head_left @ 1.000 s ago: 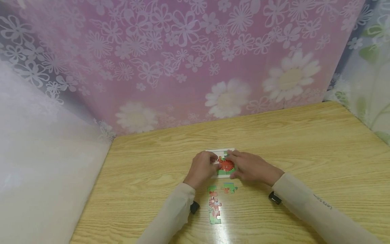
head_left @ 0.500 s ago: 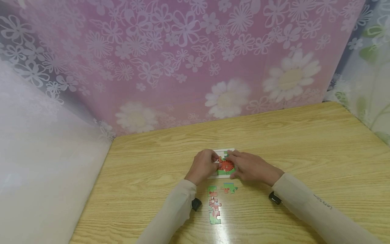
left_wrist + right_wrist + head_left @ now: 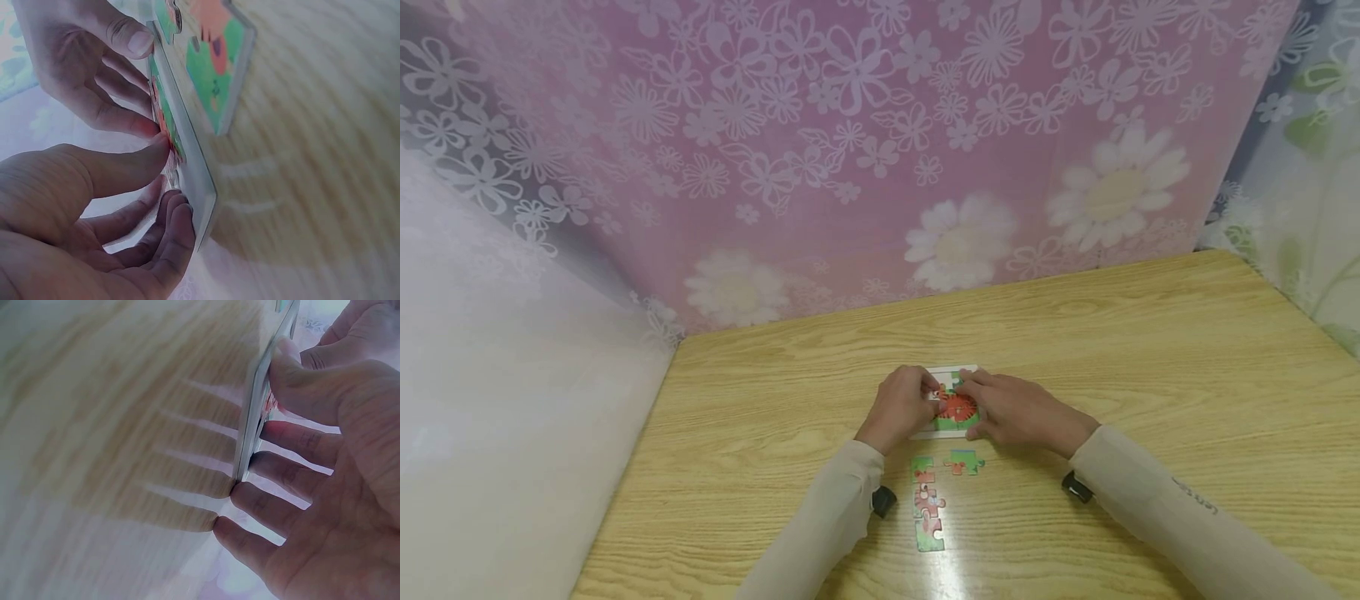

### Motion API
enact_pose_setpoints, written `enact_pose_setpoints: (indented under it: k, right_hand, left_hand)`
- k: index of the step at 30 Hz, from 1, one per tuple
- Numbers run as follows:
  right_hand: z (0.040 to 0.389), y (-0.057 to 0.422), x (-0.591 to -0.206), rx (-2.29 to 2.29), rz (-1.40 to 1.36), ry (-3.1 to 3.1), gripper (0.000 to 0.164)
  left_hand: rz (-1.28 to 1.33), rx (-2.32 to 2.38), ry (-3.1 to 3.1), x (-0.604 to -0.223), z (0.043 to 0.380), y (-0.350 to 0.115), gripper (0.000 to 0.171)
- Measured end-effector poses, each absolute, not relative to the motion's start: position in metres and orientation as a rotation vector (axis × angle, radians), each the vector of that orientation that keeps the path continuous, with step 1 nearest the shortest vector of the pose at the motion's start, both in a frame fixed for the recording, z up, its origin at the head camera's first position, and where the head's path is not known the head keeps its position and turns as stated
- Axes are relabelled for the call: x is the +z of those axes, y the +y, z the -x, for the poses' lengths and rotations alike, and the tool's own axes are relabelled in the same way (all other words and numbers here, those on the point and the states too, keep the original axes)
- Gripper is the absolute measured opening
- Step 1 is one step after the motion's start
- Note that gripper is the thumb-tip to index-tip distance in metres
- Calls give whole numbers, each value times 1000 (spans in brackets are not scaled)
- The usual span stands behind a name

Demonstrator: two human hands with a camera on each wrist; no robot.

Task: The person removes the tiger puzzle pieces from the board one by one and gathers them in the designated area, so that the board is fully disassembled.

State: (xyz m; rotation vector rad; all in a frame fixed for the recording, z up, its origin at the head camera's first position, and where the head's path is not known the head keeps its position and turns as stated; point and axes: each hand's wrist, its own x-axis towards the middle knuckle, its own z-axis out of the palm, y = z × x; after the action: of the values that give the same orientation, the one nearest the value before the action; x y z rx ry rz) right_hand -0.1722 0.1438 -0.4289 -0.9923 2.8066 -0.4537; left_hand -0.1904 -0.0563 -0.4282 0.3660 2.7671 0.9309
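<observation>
A small puzzle board (image 3: pixel 951 434) with a white border lies on the table, partly filled with a red and green picture (image 3: pixel 957 408). My left hand (image 3: pixel 898 408) is over its left side, thumb and fingers bent around a puzzle piece (image 3: pixel 936 395) at the picture's left edge. Most of that piece is hidden by the fingers. In the left wrist view, the left thumb (image 3: pixel 147 164) meets the picture and the other fingertips touch the board's surface. On the right side, my right hand (image 3: pixel 1018 410) rests with fairly straight fingers on the board, its thumb at the near edge.
Loose puzzle pieces lie nearer the body: a green and red one (image 3: pixel 964 461) just below the board, and a column of joined-looking pieces (image 3: pixel 927 504) to its left. The wood-grain table (image 3: pixel 1112 333) ends at a flowered pink curtain (image 3: pixel 850 167).
Over the last second, my left hand has shifted slightly to the right and up at the board's left side. My right hand, the board and the loose pieces stay in place.
</observation>
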Motion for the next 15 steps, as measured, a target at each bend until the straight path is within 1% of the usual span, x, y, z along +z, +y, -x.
enact_pose_setpoints:
  k: [4,15]
  right_hand:
    - [172,144,-430,-454,988,2807,63]
    - [172,145,-431,-444,997,2809,65]
  left_hand:
    - [-380,945,2773,-428,189,-55,9]
    - [-384,910,2793,-430,191,-55,31]
